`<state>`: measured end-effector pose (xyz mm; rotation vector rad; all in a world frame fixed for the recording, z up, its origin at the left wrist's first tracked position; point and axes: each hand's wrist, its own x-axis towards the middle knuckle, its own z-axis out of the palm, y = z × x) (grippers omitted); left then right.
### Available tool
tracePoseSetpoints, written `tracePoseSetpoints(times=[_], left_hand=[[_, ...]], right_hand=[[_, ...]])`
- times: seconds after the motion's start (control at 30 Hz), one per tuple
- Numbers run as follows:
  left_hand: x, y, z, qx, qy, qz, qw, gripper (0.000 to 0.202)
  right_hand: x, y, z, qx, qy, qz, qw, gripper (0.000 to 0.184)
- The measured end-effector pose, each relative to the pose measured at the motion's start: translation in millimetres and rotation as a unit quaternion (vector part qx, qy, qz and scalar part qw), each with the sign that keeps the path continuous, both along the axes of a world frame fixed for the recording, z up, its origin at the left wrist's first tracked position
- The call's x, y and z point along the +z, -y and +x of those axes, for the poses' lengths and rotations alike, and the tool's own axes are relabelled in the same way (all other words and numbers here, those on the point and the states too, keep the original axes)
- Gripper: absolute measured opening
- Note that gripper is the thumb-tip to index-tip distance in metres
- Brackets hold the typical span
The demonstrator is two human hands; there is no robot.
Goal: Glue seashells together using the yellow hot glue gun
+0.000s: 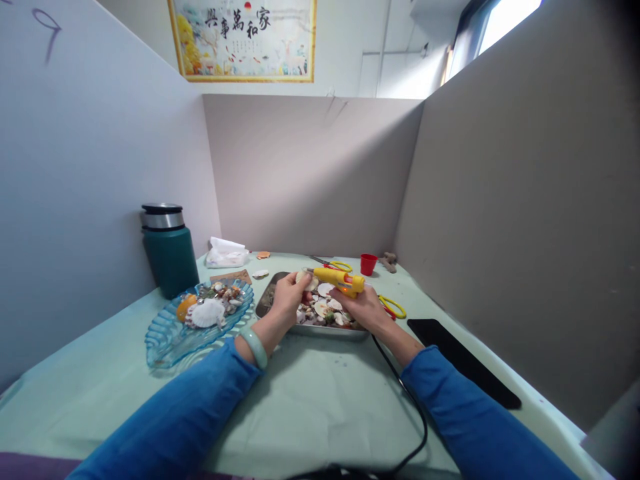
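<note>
The top edge crops the poster at eleven o'clock and the window at half past one. Both blue sleeves run out below. Near six, the left hand partly hides a pale piece; whether the yellow glue gun touches it is too small to tell.

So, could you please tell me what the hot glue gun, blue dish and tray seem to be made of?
Hot glue gun: probably smooth plastic, evenly yellow. Blue dish: glossy, transparent glass or plastic, unclear which. Tray: likely metal, its front wall silvery grey.
</note>
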<state>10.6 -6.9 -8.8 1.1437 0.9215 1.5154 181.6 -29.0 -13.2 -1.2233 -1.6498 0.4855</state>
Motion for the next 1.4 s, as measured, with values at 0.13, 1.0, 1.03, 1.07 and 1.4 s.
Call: tracePoseSetpoints(times=[0.13, 1.0, 1.03, 1.07, 1.4], left_hand=[[-0.1, 0.3, -0.2, -0.003, 0.000, 0.002, 1.000, 0.029], [3.8, -1.3, -1.6, 0.023, 0.057, -0.040, 0.997, 0.026], [3.9, -1.2, -1.6, 0.024, 0.059, -0.041, 0.997, 0.026], [4.0, -1.2, -1.6, 0.023, 0.061, -0.041, 0.997, 0.026], [2.5, -1.6, -2.1, 0.005, 0.072, -0.030, 0.997, 0.029]], right_hand=[[0.3, 0.6, -0.7, -0.001, 0.001, 0.000, 1.000, 0.034], [-6.3, -6.4, 4.3, 0.007, 0.007, 0.013, 1.000, 0.034], [-6.3, -6.5, 4.2, 0.007, 0.007, 0.013, 1.000, 0.034], [-6.3, -6.4, 4.1, 0.005, 0.008, 0.012, 1.000, 0.033], [-2.6, -3.1, 2.8, -0.001, 0.003, 0.014, 1.000, 0.034]])
